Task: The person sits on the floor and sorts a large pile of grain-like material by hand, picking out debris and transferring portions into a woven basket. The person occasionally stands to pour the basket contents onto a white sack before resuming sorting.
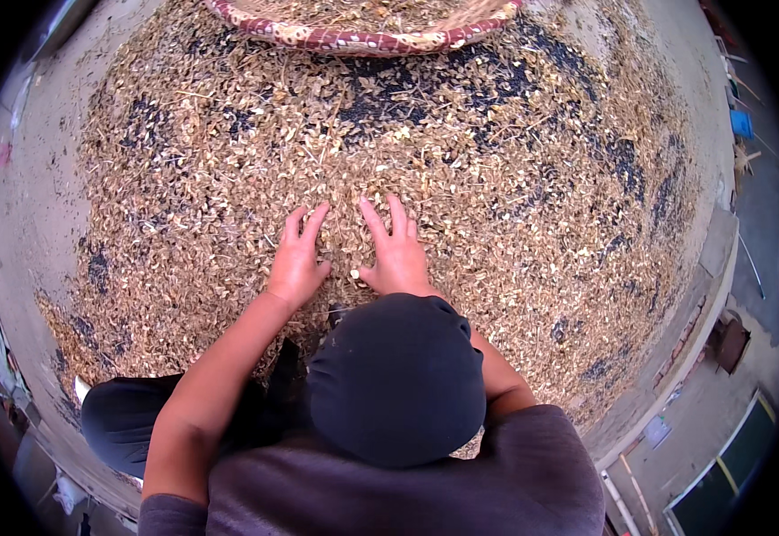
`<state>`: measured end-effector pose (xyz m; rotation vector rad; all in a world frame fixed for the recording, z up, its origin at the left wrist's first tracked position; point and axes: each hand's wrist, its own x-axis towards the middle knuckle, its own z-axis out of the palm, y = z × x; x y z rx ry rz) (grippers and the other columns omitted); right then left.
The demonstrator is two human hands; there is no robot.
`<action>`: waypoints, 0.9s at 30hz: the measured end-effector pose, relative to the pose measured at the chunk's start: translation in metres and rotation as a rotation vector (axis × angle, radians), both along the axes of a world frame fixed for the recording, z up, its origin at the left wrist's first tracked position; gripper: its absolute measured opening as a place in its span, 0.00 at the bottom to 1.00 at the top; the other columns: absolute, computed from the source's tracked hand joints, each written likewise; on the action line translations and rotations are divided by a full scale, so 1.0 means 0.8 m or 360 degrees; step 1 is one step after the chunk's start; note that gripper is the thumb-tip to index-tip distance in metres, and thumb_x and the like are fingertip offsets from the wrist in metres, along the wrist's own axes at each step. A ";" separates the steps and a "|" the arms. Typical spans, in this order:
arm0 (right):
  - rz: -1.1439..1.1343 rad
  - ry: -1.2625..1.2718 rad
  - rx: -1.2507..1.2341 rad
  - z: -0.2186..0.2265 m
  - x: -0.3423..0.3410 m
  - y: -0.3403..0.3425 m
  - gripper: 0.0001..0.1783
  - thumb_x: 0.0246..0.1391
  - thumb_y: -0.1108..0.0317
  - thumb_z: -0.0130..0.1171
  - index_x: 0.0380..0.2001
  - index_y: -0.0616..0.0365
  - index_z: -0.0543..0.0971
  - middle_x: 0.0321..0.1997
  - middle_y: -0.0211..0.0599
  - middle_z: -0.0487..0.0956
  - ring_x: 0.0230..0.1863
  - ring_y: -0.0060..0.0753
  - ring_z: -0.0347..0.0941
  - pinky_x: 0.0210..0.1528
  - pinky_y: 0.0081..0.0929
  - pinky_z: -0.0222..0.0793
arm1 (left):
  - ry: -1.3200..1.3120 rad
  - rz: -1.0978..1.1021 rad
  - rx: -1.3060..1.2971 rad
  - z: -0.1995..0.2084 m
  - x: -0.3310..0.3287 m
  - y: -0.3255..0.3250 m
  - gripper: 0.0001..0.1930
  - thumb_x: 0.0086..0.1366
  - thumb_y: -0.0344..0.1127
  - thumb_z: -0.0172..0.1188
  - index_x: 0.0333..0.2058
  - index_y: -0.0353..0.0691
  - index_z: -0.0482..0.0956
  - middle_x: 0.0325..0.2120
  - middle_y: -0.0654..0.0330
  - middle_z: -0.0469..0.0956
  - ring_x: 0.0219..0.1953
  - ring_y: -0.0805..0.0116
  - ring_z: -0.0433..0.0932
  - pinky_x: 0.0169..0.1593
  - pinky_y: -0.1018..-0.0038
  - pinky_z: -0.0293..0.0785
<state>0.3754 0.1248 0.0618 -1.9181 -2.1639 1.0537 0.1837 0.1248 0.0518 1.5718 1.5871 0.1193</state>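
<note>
The dry husks (496, 241), pale brown and yellowish, lie loose in a wide flat layer with thin stems, nearer to the surface's (37, 179) right edge than its left. Tiny black seeds (376, 107) show among them in dark patches.

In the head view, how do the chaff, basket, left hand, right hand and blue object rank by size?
1. Chaff
2. Basket, partly shown
3. Left hand and right hand, too alike to rank
4. Blue object
</note>
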 end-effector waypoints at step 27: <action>0.0904 0.0455 0.0351 -0.060 -0.081 0.102 0.36 0.60 0.37 0.49 0.67 0.43 0.66 0.72 0.40 0.59 0.73 0.48 0.49 0.73 0.52 0.41 | 0.0007 -0.0001 0.0564 -0.002 -0.098 0.006 0.34 0.65 0.51 0.57 0.64 0.40 0.61 0.65 0.49 0.60 0.70 0.47 0.54 0.72 0.54 0.47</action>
